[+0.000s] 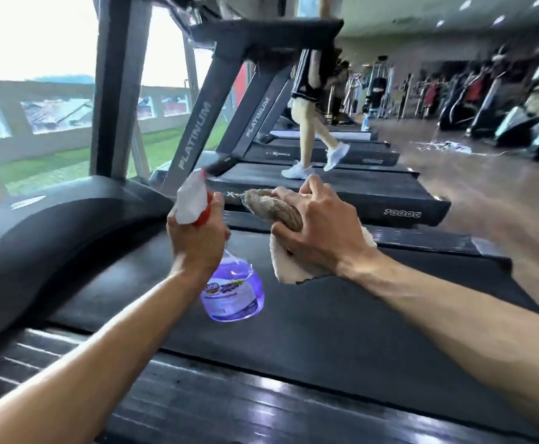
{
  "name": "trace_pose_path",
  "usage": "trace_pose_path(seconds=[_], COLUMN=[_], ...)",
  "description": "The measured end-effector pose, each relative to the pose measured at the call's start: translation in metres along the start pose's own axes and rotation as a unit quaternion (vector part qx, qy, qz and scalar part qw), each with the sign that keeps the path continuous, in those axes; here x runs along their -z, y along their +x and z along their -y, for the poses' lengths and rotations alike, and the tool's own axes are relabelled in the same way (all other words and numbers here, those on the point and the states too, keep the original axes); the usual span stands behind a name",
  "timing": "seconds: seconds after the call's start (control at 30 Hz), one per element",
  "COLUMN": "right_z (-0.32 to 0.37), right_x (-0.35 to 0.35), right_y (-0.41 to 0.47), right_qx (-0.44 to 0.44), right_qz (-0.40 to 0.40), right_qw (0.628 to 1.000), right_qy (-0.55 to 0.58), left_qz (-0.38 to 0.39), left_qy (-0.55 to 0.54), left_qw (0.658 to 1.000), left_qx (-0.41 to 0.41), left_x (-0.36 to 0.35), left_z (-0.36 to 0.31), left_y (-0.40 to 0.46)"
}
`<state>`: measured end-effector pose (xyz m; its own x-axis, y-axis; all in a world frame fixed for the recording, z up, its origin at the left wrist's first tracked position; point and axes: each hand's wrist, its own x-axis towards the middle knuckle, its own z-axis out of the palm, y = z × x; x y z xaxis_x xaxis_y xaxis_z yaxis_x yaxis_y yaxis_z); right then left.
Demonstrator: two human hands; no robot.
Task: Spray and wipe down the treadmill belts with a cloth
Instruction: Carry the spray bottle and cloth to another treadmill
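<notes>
So the left hand has its fingers wrapped tight round the neck of a clear plastic spray bottle of purple liquid, white-and-red trigger head up top pointing toward 11 o'clock. The bottle hangs in the air over the wide black rubber treadmill belt, not touching it. At 3 o'clock from that, close but apart, the right hand is clutching a bunched beige terry cloth, fingers curled over the wad, a paler flap drooping out below the palm, also clear of the belt as far as I can tell.

The belt runs diagonally from 7 to 2 o'clock. Near edge is the ribbed black side rail along the bottom; far edge is a narrow dark rail just behind the hands. The big rounded black motor hood closes off the 9 o'clock end, with the grey upright post rising from it. Most of the belt to the right of the hands is bare.

At 12 o'clock, on the next treadmill, a person in white sneakers is walking. Brown gym floor opens up at 2 o'clock.
</notes>
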<state>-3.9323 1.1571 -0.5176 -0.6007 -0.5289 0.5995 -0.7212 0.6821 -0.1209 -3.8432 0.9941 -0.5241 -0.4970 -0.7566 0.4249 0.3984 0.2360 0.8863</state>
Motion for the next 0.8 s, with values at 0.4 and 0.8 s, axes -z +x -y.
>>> trace_pose_path(seconds=[0.4,0.8], right_z=[-0.069,-0.095], right_x=[0.222,0.335], right_y=[-0.101,-0.132], right_qx=[-0.094,-0.102], right_qz=[-0.084,-0.148], right_qw=[0.985,0.966], right_qy=[-0.121,-0.184], left_qz=[0.106,0.138], left_qy=[-0.049,-0.106], left_qw=[0.993,0.985], left_qx=[0.004,-0.011], left_x=[-0.095,-0.145], left_z=[-0.161,-0.224], left_y=[-0.113,-0.162])
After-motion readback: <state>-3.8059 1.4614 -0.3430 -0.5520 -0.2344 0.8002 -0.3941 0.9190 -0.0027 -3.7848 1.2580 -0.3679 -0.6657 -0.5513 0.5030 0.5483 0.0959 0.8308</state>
